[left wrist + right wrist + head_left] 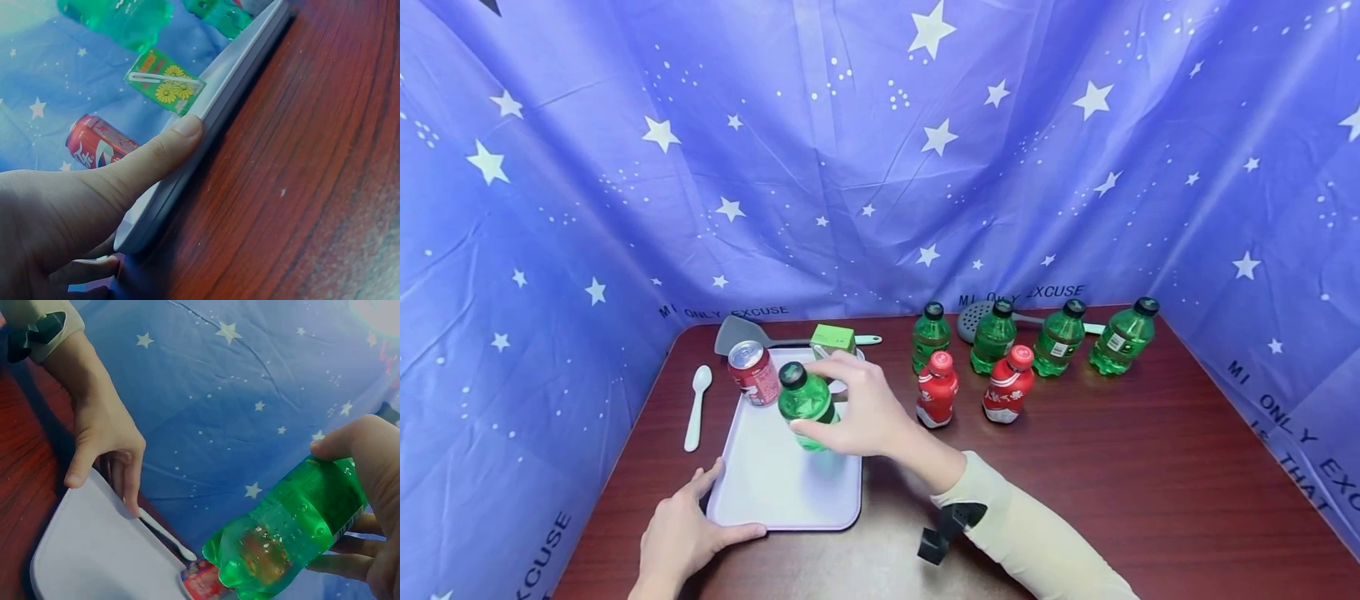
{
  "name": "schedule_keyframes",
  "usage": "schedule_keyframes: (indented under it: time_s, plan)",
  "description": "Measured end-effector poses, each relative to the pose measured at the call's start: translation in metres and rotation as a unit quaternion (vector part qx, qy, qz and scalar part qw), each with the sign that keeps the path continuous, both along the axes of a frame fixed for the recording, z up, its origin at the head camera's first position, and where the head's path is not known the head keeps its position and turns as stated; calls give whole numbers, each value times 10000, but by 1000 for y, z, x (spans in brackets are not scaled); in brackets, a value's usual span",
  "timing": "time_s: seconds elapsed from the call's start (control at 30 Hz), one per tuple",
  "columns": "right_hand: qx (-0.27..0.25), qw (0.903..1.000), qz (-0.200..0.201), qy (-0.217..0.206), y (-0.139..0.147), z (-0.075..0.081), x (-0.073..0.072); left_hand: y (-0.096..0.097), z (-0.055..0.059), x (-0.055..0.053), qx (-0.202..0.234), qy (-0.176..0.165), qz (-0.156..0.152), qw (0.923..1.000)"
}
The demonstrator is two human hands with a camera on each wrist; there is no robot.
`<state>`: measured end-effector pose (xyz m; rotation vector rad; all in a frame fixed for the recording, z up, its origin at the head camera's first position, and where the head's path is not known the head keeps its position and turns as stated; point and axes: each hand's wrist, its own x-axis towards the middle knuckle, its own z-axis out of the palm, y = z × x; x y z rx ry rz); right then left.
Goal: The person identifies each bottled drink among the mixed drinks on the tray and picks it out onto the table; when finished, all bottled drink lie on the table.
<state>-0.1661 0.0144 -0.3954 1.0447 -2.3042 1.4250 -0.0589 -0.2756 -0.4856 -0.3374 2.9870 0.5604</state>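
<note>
My left hand (681, 533) holds the near left corner of a pale tray (760, 500). In the left wrist view its thumb (162, 147) lies on the tray's rim. My right hand (868, 408) grips a green soda bottle (802, 404) with a black cap, over the tray's middle. The right wrist view shows thumb and fingers on opposite sides of that bottle (294, 531). A red drink can (760, 382) stands at the tray's far left. Toward the far right is a green drink carton (832, 336) with a straw and yellow flowers, partly behind my right hand.
A white spoon (697, 408) lies left of the tray. Behind it lies a grey spatula (741, 336). Right of the tray stand two red bottles (937, 392) and several green bottles (1056, 342), with a grey skimmer (974, 319) behind. Starry blue cloth (880, 167) surrounds the table.
</note>
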Motion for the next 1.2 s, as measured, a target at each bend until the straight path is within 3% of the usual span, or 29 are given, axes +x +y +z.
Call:
schedule_keyframes:
  time_s: [0.43, 0.73, 0.9, 1.2]
  plan:
    - [-112, 9991, -190, 350, 54, 7, 12, -5, 4, 1, 21, -91, 7, 10000]
    - [219, 9970, -726, 138, 100, 9, 28, -2, 1, -1, 61, -86, -6, 9999]
    - [145, 9966, -809, -4, 127, 10, 37, -3, 2, 0, 78, -89, -6, 9999]
    - [459, 9799, -1903, 379, 184, 8, 54, -2, 2, 1, 59, 18, 5, 10000]
